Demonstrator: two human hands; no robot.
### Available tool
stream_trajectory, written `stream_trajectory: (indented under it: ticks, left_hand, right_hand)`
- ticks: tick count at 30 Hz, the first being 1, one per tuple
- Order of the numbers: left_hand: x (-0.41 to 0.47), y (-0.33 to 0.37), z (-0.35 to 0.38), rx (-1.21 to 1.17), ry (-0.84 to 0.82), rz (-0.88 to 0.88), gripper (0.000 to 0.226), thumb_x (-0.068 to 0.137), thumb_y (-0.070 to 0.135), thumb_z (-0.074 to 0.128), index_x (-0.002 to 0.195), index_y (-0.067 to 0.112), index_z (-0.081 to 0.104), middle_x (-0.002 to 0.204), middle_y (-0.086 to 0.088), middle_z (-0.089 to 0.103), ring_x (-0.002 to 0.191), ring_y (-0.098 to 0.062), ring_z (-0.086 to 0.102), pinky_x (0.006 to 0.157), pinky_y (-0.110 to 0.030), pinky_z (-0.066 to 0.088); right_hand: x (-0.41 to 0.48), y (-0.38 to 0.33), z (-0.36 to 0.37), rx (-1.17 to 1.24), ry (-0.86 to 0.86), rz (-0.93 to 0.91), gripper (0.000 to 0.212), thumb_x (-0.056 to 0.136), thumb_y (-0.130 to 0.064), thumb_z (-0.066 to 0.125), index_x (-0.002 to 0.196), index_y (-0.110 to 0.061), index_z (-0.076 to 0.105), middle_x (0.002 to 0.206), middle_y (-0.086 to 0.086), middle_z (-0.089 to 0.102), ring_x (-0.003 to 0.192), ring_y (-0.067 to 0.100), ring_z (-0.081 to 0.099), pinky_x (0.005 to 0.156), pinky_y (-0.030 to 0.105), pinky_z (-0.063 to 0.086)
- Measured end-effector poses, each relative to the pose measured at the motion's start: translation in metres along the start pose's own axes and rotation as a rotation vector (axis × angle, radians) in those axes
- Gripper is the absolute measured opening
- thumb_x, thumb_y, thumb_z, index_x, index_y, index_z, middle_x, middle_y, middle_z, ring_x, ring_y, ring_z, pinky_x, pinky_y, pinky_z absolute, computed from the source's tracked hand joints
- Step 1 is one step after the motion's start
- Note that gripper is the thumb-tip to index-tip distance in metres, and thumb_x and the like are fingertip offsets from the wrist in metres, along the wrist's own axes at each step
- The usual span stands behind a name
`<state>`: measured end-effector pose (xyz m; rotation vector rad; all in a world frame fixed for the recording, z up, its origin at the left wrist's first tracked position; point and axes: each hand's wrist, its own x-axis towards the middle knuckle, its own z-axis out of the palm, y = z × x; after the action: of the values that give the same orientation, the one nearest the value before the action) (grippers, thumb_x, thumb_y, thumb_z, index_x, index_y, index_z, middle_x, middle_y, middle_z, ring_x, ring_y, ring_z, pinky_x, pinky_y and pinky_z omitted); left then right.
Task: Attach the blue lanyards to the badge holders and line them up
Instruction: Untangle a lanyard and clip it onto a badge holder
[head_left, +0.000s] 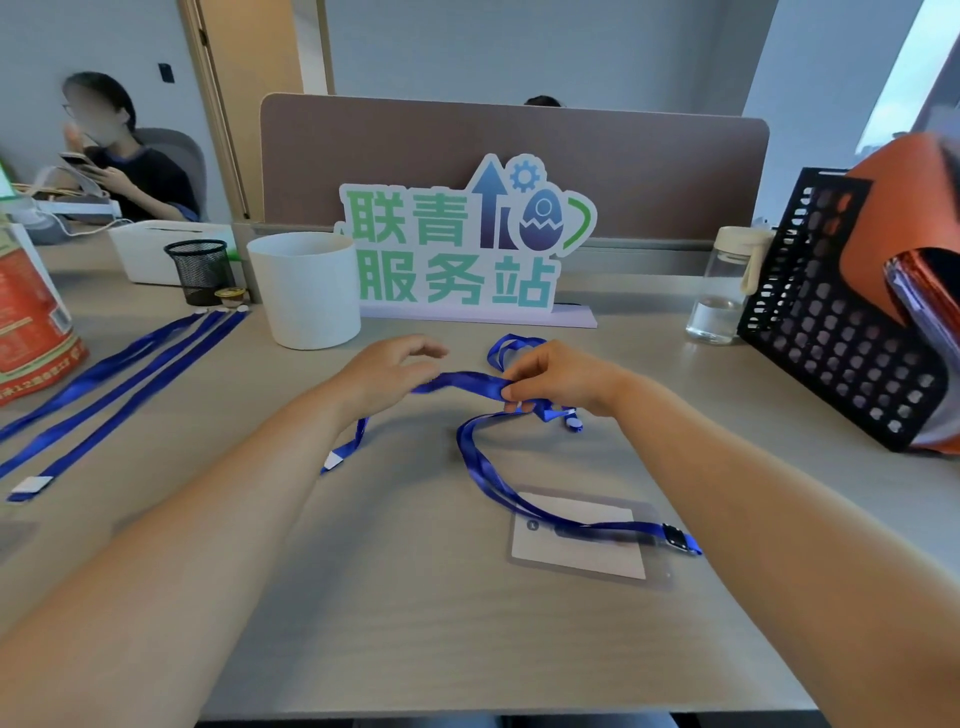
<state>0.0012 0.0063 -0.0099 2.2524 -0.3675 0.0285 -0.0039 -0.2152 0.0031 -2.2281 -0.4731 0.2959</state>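
Note:
A blue lanyard stretches between my hands at the middle of the desk. My right hand pinches a bunch of its strap; my left hand holds the other end with curled fingers. One tail with a white tip hangs down to the desk on the left. A second blue lanyard loops toward me and its black clip lies across a clear badge holder with a white card. Three straightened lanyards lie side by side at the left.
A white cup and a green-lettered sign stand behind my hands. A water bottle and a black file rack stand at the right. A red bag and a mesh pen pot are at the left. A person sits far left.

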Motion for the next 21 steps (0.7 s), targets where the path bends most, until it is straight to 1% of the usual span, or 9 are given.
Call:
stream_trajectory:
  ticks: [3,5,6,8,10,12,15,18,21]
  left_hand:
    - [0.003,0.020,0.010,-0.055,-0.123,0.062,0.027,0.097,0.027,0.041,0.116,0.022,0.059,0.119,0.009,0.059,0.115,-0.008,0.049,0.101,-0.024,0.033]
    - [0.005,0.029,0.015,-0.090,-0.189,0.069,0.029,0.098,0.030,0.038,0.111,0.020,0.062,0.114,0.007,0.063,0.112,-0.010,0.052,0.100,-0.025,0.033]
    - [0.006,0.032,0.017,-0.085,-0.227,0.070,0.032,0.098,0.032,0.037,0.108,0.018,0.064,0.111,0.005,0.065,0.111,-0.010,0.054,0.099,-0.024,0.033]
    - [0.007,0.036,0.021,-0.073,-0.299,0.067,0.035,0.098,0.036,0.036,0.101,0.019,0.066,0.102,-0.001,0.069,0.105,-0.010,0.057,0.097,-0.025,0.033]
    - [0.008,0.038,0.024,-0.093,-0.328,0.047,0.034,0.097,0.040,0.035,0.091,0.025,0.065,0.088,-0.002,0.071,0.097,-0.011,0.062,0.095,-0.025,0.037]
    - [0.010,0.040,0.027,-0.123,-0.321,0.039,0.032,0.097,0.037,0.037,0.084,0.023,0.062,0.073,0.002,0.067,0.085,-0.013,0.066,0.089,-0.027,0.043]
    - [0.012,0.043,0.030,-0.101,-0.280,0.045,0.029,0.097,0.024,0.045,0.069,0.016,0.052,0.064,0.001,0.051,0.065,-0.012,0.061,0.080,-0.032,0.047]
    - [0.012,0.045,0.029,-0.099,-0.230,0.025,0.032,0.097,0.019,0.044,0.066,0.013,0.047,0.058,0.000,0.046,0.053,-0.011,0.045,0.062,-0.022,0.043]
    - [0.013,0.042,0.027,-0.199,-0.205,-0.044,0.032,0.095,0.015,0.040,0.064,0.013,0.044,0.055,0.001,0.041,0.046,-0.010,0.034,0.052,-0.023,0.034]
  right_hand:
    - [-0.001,-0.002,-0.001,-0.011,0.043,-0.012,0.017,0.086,-0.016,0.063,0.073,-0.022,0.072,0.065,-0.007,0.066,0.067,0.009,0.055,0.071,0.021,0.045]
    - [-0.004,-0.001,-0.004,-0.021,0.051,-0.028,0.029,0.087,-0.017,0.062,0.062,-0.030,0.069,0.060,-0.008,0.064,0.068,0.015,0.051,0.071,0.029,0.042]
    - [-0.005,0.000,-0.006,-0.026,0.048,-0.032,0.032,0.088,-0.018,0.060,0.059,-0.031,0.068,0.058,-0.009,0.062,0.069,0.019,0.049,0.071,0.032,0.040]
    - [-0.009,0.002,-0.010,-0.035,0.040,-0.029,0.029,0.089,-0.018,0.058,0.063,-0.026,0.067,0.055,-0.009,0.060,0.069,0.021,0.048,0.070,0.034,0.039]
    - [-0.011,0.005,-0.013,-0.019,0.053,-0.024,0.021,0.091,-0.017,0.057,0.074,-0.012,0.068,0.055,-0.006,0.059,0.064,0.017,0.049,0.069,0.030,0.041]
    - [-0.014,0.006,-0.016,0.021,0.077,-0.024,0.017,0.091,-0.015,0.056,0.085,-0.003,0.066,0.055,-0.007,0.058,0.057,0.008,0.049,0.065,0.021,0.043]
    - [-0.017,0.008,-0.019,0.066,0.116,-0.024,0.012,0.088,-0.016,0.061,0.097,-0.009,0.061,0.062,-0.005,0.060,0.055,0.005,0.053,0.061,0.016,0.046]
    - [-0.019,0.012,-0.023,0.092,0.149,-0.048,0.010,0.084,-0.012,0.065,0.090,-0.016,0.059,0.072,-0.002,0.064,0.059,0.001,0.059,0.062,0.011,0.050]
    - [-0.021,0.018,-0.024,0.039,0.204,-0.076,0.012,0.081,-0.006,0.068,0.087,-0.013,0.061,0.078,-0.003,0.066,0.063,-0.002,0.062,0.065,0.009,0.051]
